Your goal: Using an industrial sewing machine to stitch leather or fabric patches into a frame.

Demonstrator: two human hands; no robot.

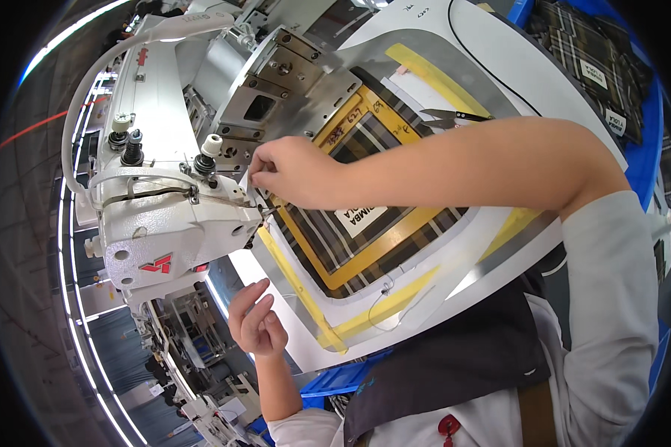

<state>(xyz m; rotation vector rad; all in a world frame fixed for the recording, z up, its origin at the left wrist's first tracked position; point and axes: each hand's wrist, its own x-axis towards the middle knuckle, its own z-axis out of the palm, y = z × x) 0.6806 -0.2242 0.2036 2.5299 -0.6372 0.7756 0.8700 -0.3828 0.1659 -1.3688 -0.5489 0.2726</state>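
1. The plaid fabric (pixel 317 232) is seen under and inside the yellow frame (pixel 338 278), with a white label (pixel 359 220) lying on it, beside the head of the white sewing machine (pixel 156 246). If the frame is pushed by the wrist or forearm above it, the fabric could be shifted or creased.

2. The right hand (pixel 298 173) is placed at the lower tip of the machine head. Its fingers are bent, with thumb and forefinger near each other; whether a thread is pinched between them cannot be told. If the machine were started in this position, the fingertips could be injured.

3. The left hand (pixel 257 322) is held below the machine head, apart from the fabric. Its fingers are loosely curled with gaps between them, and nothing is seen in them. Because the work is not steadied by this hand, a turn of the sheet could perhaps not be stopped quickly.

4. A loose thread (pixel 386 288) is tangled near the lower side of the frame. It could be caught by a finger or drawn under the work, and a knot could be made.

5. The dark snips (pixel 470 116) are lying just beyond the right forearm. If the arm is moved carelessly, they could be knocked, and the fabric or skin could be scratched.

6. Strips of yellow tape (pixel 432 78) are stuck on the clear sheet (pixel 406 39) around the frame. If one edge is lifted by rubbing, the alignment could be lost.
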